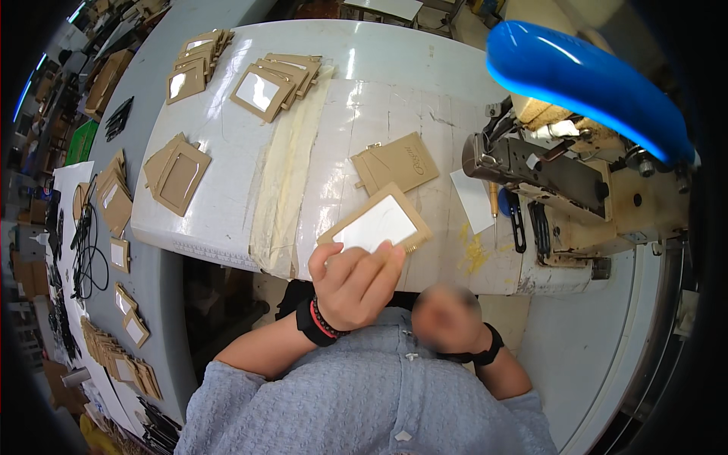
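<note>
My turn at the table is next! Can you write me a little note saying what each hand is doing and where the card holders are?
Left hand: holds the tan card holder with a clear window, by its near edge, above the white table.
Right hand: blurred, near the chest; cannot tell if it holds anything.
Second tan piece lies flat farther back, beside the sewing machine.
Holder stacks wait at the far left of the table; more sit on the grey side bench.
Done or left: the pictures do not show it.
</note>
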Demonstrator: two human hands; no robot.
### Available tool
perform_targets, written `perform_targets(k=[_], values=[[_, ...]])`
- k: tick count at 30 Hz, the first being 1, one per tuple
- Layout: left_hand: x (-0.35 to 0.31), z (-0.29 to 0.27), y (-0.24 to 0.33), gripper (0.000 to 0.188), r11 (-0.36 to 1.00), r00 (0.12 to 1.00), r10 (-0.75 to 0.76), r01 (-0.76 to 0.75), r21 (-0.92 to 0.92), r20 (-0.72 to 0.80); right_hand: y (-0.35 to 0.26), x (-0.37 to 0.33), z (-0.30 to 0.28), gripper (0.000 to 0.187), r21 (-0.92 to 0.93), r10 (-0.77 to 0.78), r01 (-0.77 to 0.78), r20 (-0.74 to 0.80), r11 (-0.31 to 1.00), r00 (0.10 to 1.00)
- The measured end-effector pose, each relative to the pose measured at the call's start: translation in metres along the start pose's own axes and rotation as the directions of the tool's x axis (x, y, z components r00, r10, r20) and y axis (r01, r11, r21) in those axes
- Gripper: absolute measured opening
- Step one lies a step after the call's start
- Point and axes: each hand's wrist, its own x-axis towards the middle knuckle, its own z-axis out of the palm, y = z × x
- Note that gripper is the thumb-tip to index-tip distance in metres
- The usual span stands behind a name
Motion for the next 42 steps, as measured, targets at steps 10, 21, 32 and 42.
perform_targets(k=[10, 21, 32, 42], values=[[0.025, -0.005, -0.003, 0.036, 0.864, 0.833, -0.276, 0.434, -0.257, 0.479, -0.022, 0.014, -0.005, 0.029, -0.163, 0.159, -0.24, -0.398, 0.957, 0.903], [0.057, 0.031, -0.055, 0.033, 0.963, 0.704, 0.153, 0.05, -0.264, 0.693, -0.024, 0.008, -0.01, 0.03, 0.087, 0.369, -0.359, -0.275, 0.929, 0.888], [0.04, 0.031, -0.045, 0.035, 0.967, 0.743, -0.015, 0.181, -0.178, 0.669, -0.027, 0.004, -0.006, 0.026, -0.092, 0.29, -0.335, -0.325, 0.938, 0.9], [0.051, 0.034, -0.038, 0.043, 0.946, 0.569, -0.206, 0.324, 0.013, 0.796, -0.019, 0.008, 0.002, 0.016, -0.338, 0.198, -0.34, -0.39, 0.878, 0.899]])
